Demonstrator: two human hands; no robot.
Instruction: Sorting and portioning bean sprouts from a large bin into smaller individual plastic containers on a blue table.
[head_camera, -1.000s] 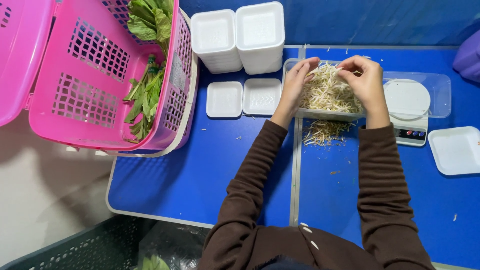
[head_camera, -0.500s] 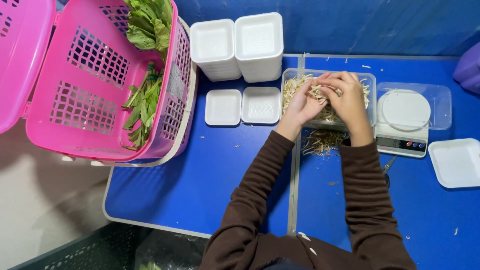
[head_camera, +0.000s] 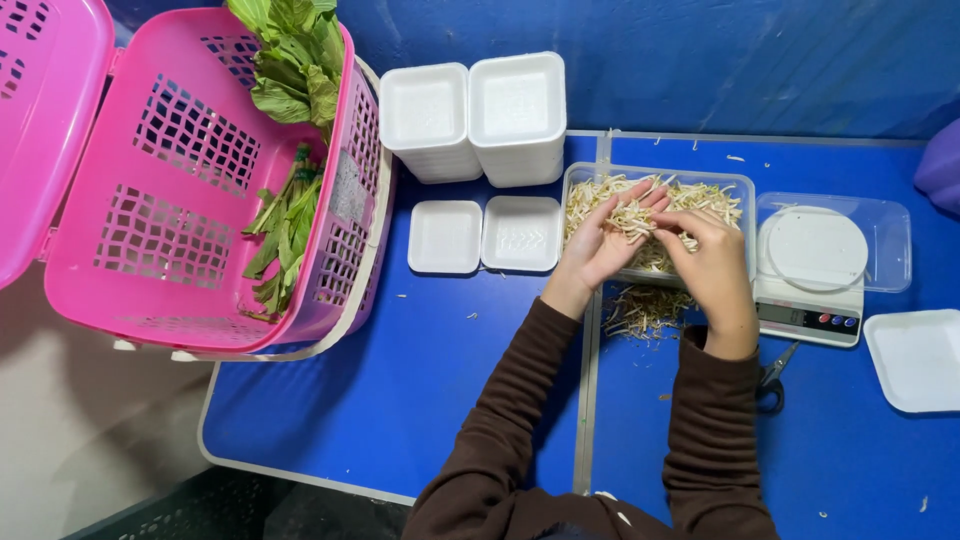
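A clear plastic container (head_camera: 585, 178) full of pale bean sprouts (head_camera: 708, 200) stands on the blue table. My left hand (head_camera: 600, 245) is over the container, palm up, cupping a small bunch of sprouts. My right hand (head_camera: 712, 268) is beside it, fingers pinched on the same bunch. A heap of loose sprouts (head_camera: 645, 310) lies on the table just in front of the container, under my wrists.
A white kitchen scale (head_camera: 812, 275) with a clear lid behind it stands right of the container. Scissors (head_camera: 772, 378) lie near my right sleeve. White foam trays (head_camera: 483, 236) lie left, taller stacks (head_camera: 475, 115) behind, another tray (head_camera: 915, 358) at far right. A pink basket (head_camera: 190, 200) holds leafy greens (head_camera: 290, 120).
Both hands have come together from the container's far corners to its middle front and have gathered a bunch of sprouts between them.
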